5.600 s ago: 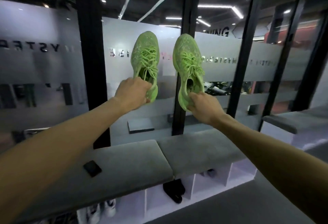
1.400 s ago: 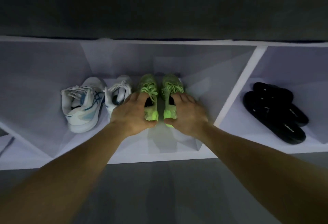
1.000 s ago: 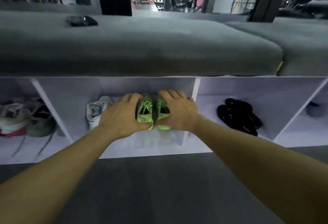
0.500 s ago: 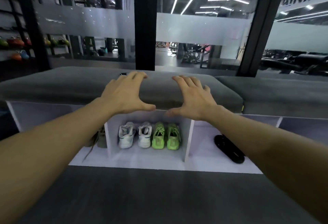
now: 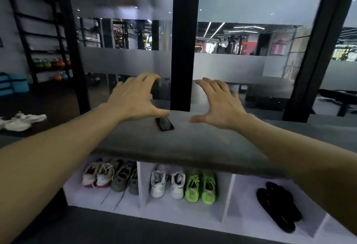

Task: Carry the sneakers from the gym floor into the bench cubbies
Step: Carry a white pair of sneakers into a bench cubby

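The neon green sneakers (image 5: 201, 186) stand side by side in the middle cubby of the white bench (image 5: 228, 199), right of a white pair (image 5: 167, 183). In the left cubby sit a red-and-white pair (image 5: 96, 174) and an olive pair (image 5: 125, 179). A white pair of sneakers (image 5: 21, 121) lies on the dark gym floor at far left. My left hand (image 5: 135, 97) and my right hand (image 5: 218, 104) are raised above the grey bench cushion (image 5: 202, 147), fingers spread, holding nothing.
A black phone (image 5: 164, 124) lies on the cushion between my hands. Black slippers (image 5: 280, 208) fill the right cubby. Behind the bench rises a glass wall with black posts (image 5: 184, 41). Racks with kettlebells (image 5: 52, 64) stand at the back left.
My hands let go of the green sneakers in the cubby and rose above the cushion. The view lifted and pulled back, bringing the left cubby and floor sneakers into sight.
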A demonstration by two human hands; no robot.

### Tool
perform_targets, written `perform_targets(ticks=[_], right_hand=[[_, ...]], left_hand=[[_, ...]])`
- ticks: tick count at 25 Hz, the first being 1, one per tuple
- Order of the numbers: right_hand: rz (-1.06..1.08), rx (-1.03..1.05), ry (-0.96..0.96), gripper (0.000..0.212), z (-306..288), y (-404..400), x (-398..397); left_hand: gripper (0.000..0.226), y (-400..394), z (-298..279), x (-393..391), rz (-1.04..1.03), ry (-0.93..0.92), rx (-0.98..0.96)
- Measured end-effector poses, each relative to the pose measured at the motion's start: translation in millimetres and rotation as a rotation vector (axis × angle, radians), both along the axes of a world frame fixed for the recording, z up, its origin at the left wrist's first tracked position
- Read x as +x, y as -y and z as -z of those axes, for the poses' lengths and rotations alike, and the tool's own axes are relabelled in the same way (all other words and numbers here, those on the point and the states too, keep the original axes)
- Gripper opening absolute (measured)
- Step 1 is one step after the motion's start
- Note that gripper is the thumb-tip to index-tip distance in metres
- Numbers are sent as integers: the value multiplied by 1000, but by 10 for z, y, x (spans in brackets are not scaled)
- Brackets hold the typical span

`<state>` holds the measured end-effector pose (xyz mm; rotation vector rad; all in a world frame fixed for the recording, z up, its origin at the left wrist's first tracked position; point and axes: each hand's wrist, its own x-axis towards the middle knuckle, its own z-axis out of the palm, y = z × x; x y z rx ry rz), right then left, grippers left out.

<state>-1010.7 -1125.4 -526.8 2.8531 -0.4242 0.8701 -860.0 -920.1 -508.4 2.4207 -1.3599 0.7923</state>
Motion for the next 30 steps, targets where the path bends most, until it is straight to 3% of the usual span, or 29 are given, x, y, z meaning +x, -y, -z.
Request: perform_targets(ticks=[8,12,15,21,30], right_hand=[[-7,-64,45,108,-2594,101,346],[-77,-74,81,109,-4011,90,549],[-144,-91,131,109,-4847,21,682],[-267,-122,113,113,-5707,-153,940],[-431,-101,63,113,-5908,-877,1459]], left_hand=[[112,-37,-2578,240,-119,164,131],[110,-162,-4103,250,-174,212,85],[110,-262,-4897,218,-249,198,83],[110,-729,-5704,287,-385,175,77],[110,-1591,-5915,388,-584,168,73]])
